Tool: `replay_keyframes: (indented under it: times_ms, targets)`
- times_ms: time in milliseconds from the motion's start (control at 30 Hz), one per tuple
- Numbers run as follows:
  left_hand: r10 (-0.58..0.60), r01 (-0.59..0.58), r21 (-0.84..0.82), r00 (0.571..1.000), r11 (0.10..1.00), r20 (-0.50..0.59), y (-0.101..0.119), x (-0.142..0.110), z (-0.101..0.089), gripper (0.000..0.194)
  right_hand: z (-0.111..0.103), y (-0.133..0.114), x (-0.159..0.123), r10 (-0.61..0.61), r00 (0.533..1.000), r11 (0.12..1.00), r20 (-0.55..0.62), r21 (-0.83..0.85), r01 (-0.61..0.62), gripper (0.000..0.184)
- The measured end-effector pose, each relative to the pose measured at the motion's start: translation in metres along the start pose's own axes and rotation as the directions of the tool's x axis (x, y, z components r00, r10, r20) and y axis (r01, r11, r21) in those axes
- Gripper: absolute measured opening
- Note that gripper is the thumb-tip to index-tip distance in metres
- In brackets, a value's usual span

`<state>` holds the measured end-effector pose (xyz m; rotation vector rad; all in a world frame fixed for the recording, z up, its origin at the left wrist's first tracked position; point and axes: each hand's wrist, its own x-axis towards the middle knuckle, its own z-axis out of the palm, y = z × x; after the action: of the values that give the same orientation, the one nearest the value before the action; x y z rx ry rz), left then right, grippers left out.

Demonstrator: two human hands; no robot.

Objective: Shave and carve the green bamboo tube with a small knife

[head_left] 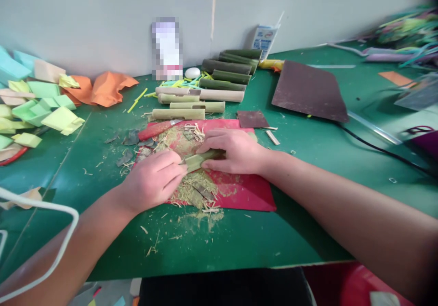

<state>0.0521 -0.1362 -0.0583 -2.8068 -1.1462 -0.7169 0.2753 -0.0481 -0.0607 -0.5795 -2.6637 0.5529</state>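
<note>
My right hand point(232, 150) is closed around a pale green bamboo piece point(200, 160) lying on a red mat point(251, 192). My left hand point(153, 180) is closed beside the piece's left end, fingers pinched on a thin blade-like tool I cannot make out. Shavings and green dust point(195, 194) cover the mat under both hands. A red-handled knife point(159, 129) lies at the mat's far left edge.
Several cut bamboo tubes point(201, 98), pale and dark green, lie in rows behind the mat. A sandpaper sheet point(310, 91) and a small piece point(252, 119) lie to the right. Coloured paper scraps point(41, 107) are piled at left. A black cable point(376, 148) crosses the right.
</note>
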Motion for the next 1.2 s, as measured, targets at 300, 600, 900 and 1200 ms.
replay_keyframes:
  times_ms: [300, 600, 900, 1200]
  targets:
    - [-0.433, 0.352, -0.346, 0.88, 0.87, -0.193, -0.003, 0.006, -0.007, 0.007, 0.0, -0.005, -0.004, -0.045, 0.998, 0.987, -0.034, -0.159, 0.039, 0.028]
    - [-0.507, 0.418, -0.348, 0.832, 0.839, -0.223, 0.003, 0.003, -0.002, 0.025, 0.001, -0.005, -0.005, 0.018, 0.996, 0.993, -0.087, -0.118, -0.028, 0.03]
    - [-0.005, -0.001, -0.026, 0.967, 1.0, -0.256, 0.003, 0.002, -0.011, 0.021, 0.0, -0.008, -0.006, 0.053, 0.995, 0.992, -0.086, -0.107, -0.062, 0.03]
    - [-0.689, 0.571, -0.499, 0.722, 0.651, -0.073, 0.014, 0.005, 0.007, 0.027, 0.0, -0.009, -0.005, 0.037, 0.996, 0.99, -0.076, -0.13, -0.047, 0.029]
